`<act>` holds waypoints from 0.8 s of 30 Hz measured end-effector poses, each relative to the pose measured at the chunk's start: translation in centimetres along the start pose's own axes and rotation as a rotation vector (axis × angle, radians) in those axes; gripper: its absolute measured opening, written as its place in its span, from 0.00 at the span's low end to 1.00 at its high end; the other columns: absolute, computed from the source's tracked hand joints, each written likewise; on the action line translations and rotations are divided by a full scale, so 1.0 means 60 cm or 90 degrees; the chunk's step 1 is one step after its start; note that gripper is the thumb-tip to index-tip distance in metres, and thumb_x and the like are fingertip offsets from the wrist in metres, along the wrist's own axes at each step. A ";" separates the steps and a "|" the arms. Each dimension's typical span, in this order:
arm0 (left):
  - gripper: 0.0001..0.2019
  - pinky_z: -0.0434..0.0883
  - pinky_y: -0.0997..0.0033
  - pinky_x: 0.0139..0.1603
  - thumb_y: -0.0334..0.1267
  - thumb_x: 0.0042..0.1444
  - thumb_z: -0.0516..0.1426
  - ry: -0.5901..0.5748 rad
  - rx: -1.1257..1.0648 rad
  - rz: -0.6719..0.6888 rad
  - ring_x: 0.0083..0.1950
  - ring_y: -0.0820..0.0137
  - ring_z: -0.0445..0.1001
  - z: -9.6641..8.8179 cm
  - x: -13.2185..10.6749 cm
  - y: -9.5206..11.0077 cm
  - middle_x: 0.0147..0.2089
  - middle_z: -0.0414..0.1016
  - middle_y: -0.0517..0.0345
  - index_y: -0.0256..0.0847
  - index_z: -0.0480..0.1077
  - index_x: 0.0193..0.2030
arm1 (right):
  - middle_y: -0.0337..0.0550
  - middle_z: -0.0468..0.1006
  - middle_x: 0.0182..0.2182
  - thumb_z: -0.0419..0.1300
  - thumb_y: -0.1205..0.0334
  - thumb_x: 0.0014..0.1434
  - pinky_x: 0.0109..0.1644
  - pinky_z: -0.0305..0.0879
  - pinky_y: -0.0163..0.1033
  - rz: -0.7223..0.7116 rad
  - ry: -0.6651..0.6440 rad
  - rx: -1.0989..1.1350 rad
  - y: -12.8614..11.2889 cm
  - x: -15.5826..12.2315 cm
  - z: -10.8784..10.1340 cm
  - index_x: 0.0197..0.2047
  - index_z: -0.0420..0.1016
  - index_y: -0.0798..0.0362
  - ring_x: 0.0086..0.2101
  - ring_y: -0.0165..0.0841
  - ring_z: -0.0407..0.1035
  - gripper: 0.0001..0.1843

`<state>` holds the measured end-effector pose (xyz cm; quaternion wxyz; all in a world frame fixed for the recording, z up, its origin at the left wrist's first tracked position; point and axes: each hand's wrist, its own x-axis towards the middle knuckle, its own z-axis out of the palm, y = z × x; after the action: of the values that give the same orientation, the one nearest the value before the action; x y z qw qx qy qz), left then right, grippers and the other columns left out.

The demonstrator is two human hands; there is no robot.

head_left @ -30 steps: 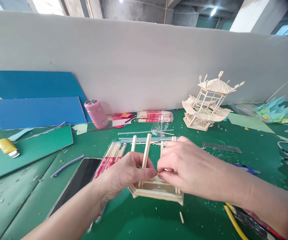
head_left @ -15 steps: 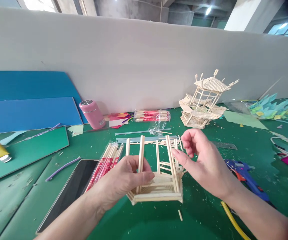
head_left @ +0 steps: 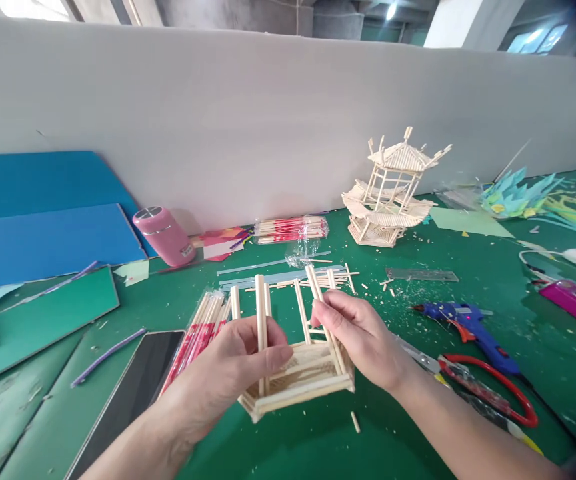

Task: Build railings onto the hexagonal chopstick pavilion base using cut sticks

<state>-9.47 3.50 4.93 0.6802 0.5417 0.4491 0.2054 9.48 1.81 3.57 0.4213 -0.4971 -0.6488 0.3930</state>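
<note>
A small frame of pale wooden sticks (head_left: 302,375), a square base with several upright posts, is lifted a little above the green table (head_left: 418,413) and tilted. My left hand (head_left: 228,373) is closed round its near left side, thumb across a post. My right hand (head_left: 361,337) pinches one upright post (head_left: 318,293) on the frame's right side between thumb and fingers.
A finished stick pavilion (head_left: 391,193) stands at the back. Packs of chopsticks (head_left: 201,330) and a dark tablet (head_left: 128,393) lie left. A blue glue gun (head_left: 468,327), red-handled scissors (head_left: 488,390), a pink bottle (head_left: 161,233) and blue boards (head_left: 43,233) surround the work spot.
My right hand let go, opened, then closed again on a right-hand post. The frame has tilted, and the view has swung right, bringing the glue gun and scissors into sight.
</note>
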 end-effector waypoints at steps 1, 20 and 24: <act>0.10 0.53 0.74 0.27 0.41 0.51 0.58 0.000 0.000 0.003 0.26 0.76 0.57 -0.001 0.000 -0.002 0.24 0.63 0.65 0.38 0.65 0.25 | 0.35 0.64 0.23 0.46 0.53 0.62 0.31 0.55 0.35 -0.008 0.010 -0.001 0.001 0.001 0.002 0.26 0.64 0.52 0.26 0.26 0.59 0.17; 0.12 0.51 0.75 0.25 0.42 0.50 0.60 -0.011 -0.060 -0.025 0.24 0.77 0.56 0.004 0.006 -0.006 0.23 0.62 0.66 0.38 0.64 0.24 | 0.34 0.59 0.22 0.45 0.54 0.63 0.30 0.52 0.36 -0.042 0.061 -0.010 0.007 0.007 0.015 0.23 0.58 0.51 0.25 0.27 0.55 0.18; 0.10 0.51 0.75 0.25 0.41 0.51 0.59 -0.010 -0.054 -0.012 0.25 0.76 0.56 0.003 0.008 -0.010 0.24 0.62 0.65 0.39 0.65 0.25 | 0.33 0.56 0.21 0.45 0.55 0.63 0.29 0.51 0.36 -0.039 0.066 -0.009 0.008 0.007 0.015 0.22 0.55 0.51 0.25 0.27 0.54 0.19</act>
<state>-9.21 3.60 4.20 0.7082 0.5097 0.4397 0.2132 8.69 2.25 2.91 0.4625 -0.4996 -0.6437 0.3496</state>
